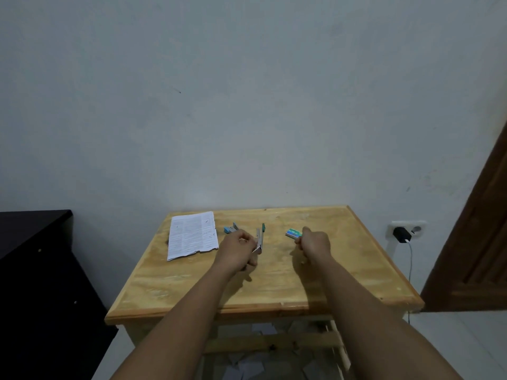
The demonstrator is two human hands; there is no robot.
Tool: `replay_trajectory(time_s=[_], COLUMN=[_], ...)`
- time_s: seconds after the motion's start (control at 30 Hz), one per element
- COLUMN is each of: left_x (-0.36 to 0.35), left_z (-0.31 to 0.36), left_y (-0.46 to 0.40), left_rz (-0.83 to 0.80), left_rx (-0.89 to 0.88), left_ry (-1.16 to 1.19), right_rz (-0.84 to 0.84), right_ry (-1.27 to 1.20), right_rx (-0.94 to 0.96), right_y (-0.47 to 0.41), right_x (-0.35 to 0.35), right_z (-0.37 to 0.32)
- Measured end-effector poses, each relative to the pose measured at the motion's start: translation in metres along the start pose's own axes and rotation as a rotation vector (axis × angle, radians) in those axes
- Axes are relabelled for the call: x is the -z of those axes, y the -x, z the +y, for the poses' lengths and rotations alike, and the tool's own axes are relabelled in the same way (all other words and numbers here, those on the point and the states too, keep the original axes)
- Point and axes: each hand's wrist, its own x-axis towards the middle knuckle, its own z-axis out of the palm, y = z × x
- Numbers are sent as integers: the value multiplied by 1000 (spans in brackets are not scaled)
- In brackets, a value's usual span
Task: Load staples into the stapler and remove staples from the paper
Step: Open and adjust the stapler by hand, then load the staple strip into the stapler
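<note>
On wooden table (274, 283): stapled paper (192, 235) at 10 o'clock corner, untouched. Left hand (236, 249) grasps opened stapler (260, 238), long axis running 12–6, magazine up. Right hand (314, 242) pinches staple box (293, 233), lying 3 o'clock from stapler, near. Right hand likely feeds staples leftward.

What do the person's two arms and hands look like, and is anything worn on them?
Both forearms are bare up to the picture's lower edge; no sleeves show. The left hand and the right hand wear no gloves. No watch, bracelet or ring can be seen on them.
</note>
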Motion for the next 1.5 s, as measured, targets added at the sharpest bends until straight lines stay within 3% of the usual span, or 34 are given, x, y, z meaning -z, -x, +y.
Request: replay_trajectory(time_s=[0.1, 0.2, 0.3, 0.4, 0.47, 0.6, 0.73, 0.93, 1.2, 1.33, 1.5], left_x=[-7, -18, -29, -37, -41, -50, -59, -63, -61, -66, -87], left_z=[-8, -18, -30, -33, -31, -22, -13, -9, -19, -9, 9], left_y=[0, -1, -5, -5, -3, -3, -4, -11, -21, -43, -78], left_rz=[152, 230, 234, 226, 208, 163, 101, 67, 209, 204, 47], left_rx=[-226, -326, -359, -362, -358, -304, -216, -206, -356, -452, -505], left_ry=[-534, -801, -941, -1026, -1065, -1105, -1071, -958, -801, -830, -1034], right_rz=[-53, -105, -203, -308, -313, -98, 43, 56, -57, 27, 84], right_ry=[547, 827, 833, 635, 455, 266, 359, 507, 690, 629, 578], right_rx=[181, 225, 245, 245, 236, 265, 395, 472, 654, 667, 640], right_y=[-18, -21, -21, -26, -26, -32, -41, -38, -49, -51, -52], right_x=[17, 27, 30, 35, 44, 62, 70, 65, 46, 43, 45], right_z=[1, 2, 6, 9, 8, 10, 26, 44, 46, 51, 54])
